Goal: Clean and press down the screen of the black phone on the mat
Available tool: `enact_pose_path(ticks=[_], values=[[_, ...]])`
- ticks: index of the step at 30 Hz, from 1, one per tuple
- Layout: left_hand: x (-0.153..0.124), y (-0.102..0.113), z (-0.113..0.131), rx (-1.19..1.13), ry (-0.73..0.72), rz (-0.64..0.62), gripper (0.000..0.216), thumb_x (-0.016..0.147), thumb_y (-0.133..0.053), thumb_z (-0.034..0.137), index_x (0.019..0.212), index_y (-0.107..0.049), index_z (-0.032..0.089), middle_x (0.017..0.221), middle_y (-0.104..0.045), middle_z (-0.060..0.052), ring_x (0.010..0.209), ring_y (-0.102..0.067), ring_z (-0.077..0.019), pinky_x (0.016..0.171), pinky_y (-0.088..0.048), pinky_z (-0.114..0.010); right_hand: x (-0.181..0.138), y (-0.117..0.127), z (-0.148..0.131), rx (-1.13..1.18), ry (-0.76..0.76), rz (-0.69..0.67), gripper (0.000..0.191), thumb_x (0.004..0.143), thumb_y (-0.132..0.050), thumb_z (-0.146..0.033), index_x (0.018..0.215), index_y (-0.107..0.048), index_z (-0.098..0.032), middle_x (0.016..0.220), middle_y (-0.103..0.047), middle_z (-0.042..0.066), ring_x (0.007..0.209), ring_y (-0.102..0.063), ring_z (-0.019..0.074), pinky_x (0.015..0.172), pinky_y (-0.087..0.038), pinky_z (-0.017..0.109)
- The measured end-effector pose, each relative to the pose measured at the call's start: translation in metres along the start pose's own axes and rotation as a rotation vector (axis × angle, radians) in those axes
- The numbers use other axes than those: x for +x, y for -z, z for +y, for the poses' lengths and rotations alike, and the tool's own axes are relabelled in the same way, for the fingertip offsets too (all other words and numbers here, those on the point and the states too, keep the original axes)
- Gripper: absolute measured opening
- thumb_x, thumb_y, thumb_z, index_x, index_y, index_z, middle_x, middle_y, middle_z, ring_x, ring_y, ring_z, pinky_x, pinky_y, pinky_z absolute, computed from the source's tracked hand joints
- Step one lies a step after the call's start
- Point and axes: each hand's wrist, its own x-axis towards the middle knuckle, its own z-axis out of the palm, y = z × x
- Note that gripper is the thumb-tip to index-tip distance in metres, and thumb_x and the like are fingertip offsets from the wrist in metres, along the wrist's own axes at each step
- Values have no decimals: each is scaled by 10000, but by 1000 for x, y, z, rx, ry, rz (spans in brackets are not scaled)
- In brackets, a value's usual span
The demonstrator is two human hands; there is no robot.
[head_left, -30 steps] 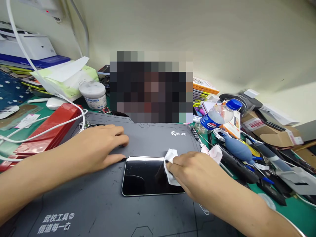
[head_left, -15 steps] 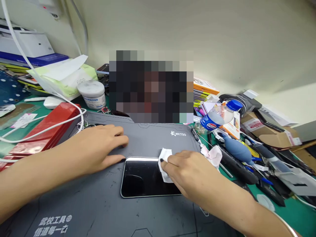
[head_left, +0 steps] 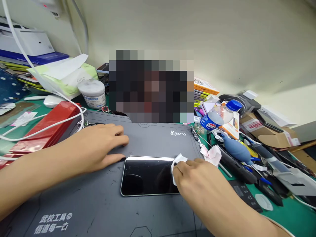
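Note:
A smartphone (head_left: 148, 177) lies flat on the dark grey work mat (head_left: 103, 210), its black glossy screen facing up. My right hand (head_left: 195, 177) is closed on a folded white tissue (head_left: 181, 159) and presses it against the right part of the screen. That hand covers the phone's right end. On the other side, my left hand (head_left: 106, 144) rests on the mat with fingers apart, its thumb tip at the phone's upper left corner. Nothing is in the left hand.
To the right are a crumpled tissue (head_left: 212, 155), a blue air blower (head_left: 237, 149), a plastic bottle (head_left: 214, 117) and several tools. A red box (head_left: 49, 130), a white cable (head_left: 61, 123) and a paste jar (head_left: 92, 93) stand at left. The back centre is pixelated.
My right hand has slid the tissue rightward along the phone screen, uncovering more of its middle. My left hand and the phone have stayed put.

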Motion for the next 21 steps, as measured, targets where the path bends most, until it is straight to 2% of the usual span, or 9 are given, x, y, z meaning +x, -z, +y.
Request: enact_pose_path(ticks=[2, 6, 11, 16, 21], values=[[1, 2, 1, 6, 5, 6, 97, 970, -684, 375, 1003, -719, 291, 981, -681, -38, 771, -660, -250, 711, -460, -382, -7, -4, -3, -20, 9, 69, 323, 815, -771, -4, 697, -578, -235, 596, -667, 43, 505, -563, 187, 530, -207, 376], [2, 5, 2, 0, -20, 3, 102, 960, -660, 357, 1010, -711, 284, 989, -681, -47, 780, -656, -258, 726, -466, -396, -15, -6, -9, -51, 41, 172, 300, 717, -818, -49, 658, -587, -231, 571, -654, 47, 483, -572, 195, 532, -166, 388], [1, 8, 5, -12, -48, 14, 119, 953, -640, 341, 1027, -694, 266, 999, -672, -53, 804, -647, -258, 757, -467, -401, -15, -7, -16, -62, 63, 224, 285, 682, -846, -134, 623, -586, -237, 544, -624, 53, 469, -556, 206, 549, -139, 405], [1, 17, 10, -12, -69, -7, 161, 935, -649, 356, 1040, -696, 243, 1004, -678, -66, 816, -652, -269, 765, -484, -417, -15, -14, -21, -68, -15, 268, 299, 631, -838, -130, 609, -564, -248, 537, -609, 55, 479, -547, 213, 567, -132, 428], [5, 30, 16, -27, -51, -90, 200, 910, -689, 375, 1039, -710, 224, 1024, -697, -85, 830, -673, -290, 755, -492, -431, -15, -12, -19, -75, 57, 237, 337, 801, -850, -191, 642, -558, -247, 544, -609, 49, 475, -516, 197, 559, -145, 418]])
